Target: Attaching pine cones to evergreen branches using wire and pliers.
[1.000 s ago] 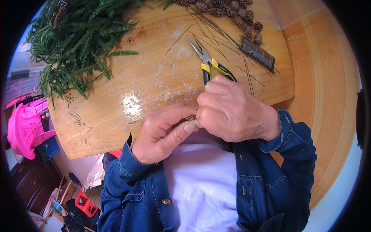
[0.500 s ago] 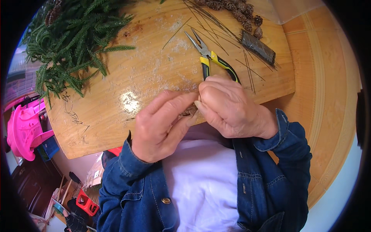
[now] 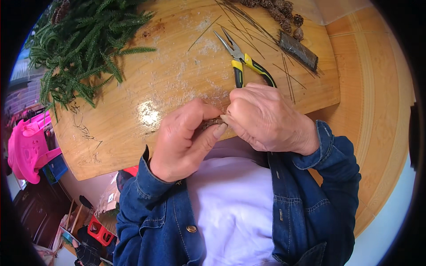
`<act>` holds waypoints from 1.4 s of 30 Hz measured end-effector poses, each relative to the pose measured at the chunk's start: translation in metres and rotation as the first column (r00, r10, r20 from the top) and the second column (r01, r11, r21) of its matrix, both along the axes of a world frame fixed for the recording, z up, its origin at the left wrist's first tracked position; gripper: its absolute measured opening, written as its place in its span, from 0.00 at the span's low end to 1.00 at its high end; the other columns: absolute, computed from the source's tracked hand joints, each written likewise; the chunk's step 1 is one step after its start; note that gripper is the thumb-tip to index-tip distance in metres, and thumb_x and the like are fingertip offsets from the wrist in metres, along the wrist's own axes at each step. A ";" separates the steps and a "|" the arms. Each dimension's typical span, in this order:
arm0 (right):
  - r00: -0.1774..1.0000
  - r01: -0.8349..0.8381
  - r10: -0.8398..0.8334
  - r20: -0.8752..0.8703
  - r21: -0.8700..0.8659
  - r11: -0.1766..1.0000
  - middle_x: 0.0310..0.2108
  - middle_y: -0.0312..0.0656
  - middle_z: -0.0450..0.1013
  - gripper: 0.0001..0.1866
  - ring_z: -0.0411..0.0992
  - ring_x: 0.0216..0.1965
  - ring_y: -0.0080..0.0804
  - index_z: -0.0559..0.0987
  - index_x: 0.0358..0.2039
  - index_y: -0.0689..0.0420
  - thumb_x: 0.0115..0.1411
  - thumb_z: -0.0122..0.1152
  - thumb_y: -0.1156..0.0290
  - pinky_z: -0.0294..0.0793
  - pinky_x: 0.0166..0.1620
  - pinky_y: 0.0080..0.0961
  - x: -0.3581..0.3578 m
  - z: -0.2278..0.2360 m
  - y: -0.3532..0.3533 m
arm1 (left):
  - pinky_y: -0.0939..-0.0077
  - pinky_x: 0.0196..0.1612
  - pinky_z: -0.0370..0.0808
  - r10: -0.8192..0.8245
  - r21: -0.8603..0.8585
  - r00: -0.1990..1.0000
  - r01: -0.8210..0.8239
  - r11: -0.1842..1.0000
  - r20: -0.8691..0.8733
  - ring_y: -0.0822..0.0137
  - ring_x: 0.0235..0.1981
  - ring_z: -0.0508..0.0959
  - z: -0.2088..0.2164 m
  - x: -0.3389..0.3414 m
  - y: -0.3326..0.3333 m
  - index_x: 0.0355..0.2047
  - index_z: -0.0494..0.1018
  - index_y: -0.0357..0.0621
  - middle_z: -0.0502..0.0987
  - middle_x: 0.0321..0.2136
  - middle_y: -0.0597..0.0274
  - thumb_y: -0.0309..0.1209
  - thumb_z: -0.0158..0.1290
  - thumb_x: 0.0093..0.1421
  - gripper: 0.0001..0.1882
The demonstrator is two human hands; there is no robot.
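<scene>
Over the near edge of the table my left hand [image 3: 184, 137] is closed around a small brown pine cone [image 3: 213, 122], mostly covered by the fingers. My right hand [image 3: 268, 117] meets it at the cone's right end, thumb and fingers pinched together. A thin dark wire showed at this pinch a moment ago; the fingers now hide it. Just beyond the right hand lie needle-nose pliers [image 3: 239, 56] with yellow and black handles, jaws parted.
Green artificial fir branches [image 3: 88, 48] cover the table's far left. Loose thin wires [image 3: 246, 33] lie at the far right, by a dark wrapped bundle [image 3: 298, 51] and several pine cones [image 3: 279, 15]. Clear bits are scattered over the wooden table [image 3: 120, 133]. A pink plastic seat [image 3: 29, 148] stands left.
My left hand's forefinger has bent and drawn back, baring more of the cone. The right hand has shifted slightly, and the thin wire between the hands no longer shows.
</scene>
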State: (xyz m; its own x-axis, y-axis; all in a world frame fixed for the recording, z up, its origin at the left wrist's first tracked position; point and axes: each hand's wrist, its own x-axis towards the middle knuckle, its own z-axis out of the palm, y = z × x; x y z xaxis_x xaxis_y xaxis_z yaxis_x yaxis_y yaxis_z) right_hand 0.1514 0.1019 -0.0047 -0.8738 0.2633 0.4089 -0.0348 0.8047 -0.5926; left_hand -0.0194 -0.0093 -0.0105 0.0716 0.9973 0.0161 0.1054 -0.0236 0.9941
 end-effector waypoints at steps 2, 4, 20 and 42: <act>1.000 0.024 -0.024 -0.011 0.008 1.000 0.18 0.43 0.58 0.09 0.59 0.17 0.41 0.65 0.22 0.61 0.54 0.57 0.79 0.59 0.22 0.34 0.000 -0.001 -0.001 | 0.74 0.28 0.68 0.053 0.146 0.969 -0.018 0.989 -0.242 0.62 0.24 0.71 0.007 0.004 0.002 0.37 0.71 0.34 0.69 0.26 0.56 0.22 0.55 0.56 0.09; 0.995 0.063 -0.055 0.088 -0.092 0.994 0.19 0.44 0.60 0.10 0.61 0.17 0.41 0.65 0.22 0.62 0.55 0.57 0.78 0.60 0.22 0.33 0.002 0.005 -0.002 | 0.74 0.28 0.68 0.089 0.218 0.932 -0.011 0.976 -0.352 0.62 0.23 0.71 0.007 0.005 0.001 0.37 0.71 0.34 0.69 0.26 0.56 0.22 0.55 0.55 0.09; 0.973 0.216 -0.233 -0.001 -0.373 0.903 0.27 0.38 0.67 0.13 0.65 0.26 0.24 0.73 0.41 0.67 0.57 0.61 0.76 0.66 0.29 0.20 -0.013 -0.008 -0.018 | 0.76 0.36 0.73 0.307 0.139 0.949 -0.296 0.945 -0.067 0.60 0.30 0.76 -0.007 0.009 -0.007 0.47 0.68 0.33 0.73 0.35 0.50 0.17 0.53 0.54 0.19; 0.964 0.230 -0.254 0.075 -0.717 0.658 0.34 0.36 0.68 0.09 0.62 0.27 0.12 0.71 0.39 0.64 0.56 0.52 0.84 0.63 0.31 0.09 0.006 0.003 -0.021 | 0.65 0.34 0.72 0.484 0.432 0.228 -0.244 0.868 -0.845 0.52 0.30 0.77 0.012 -0.160 0.073 0.38 0.73 0.36 0.75 0.31 0.49 0.28 0.52 0.57 0.10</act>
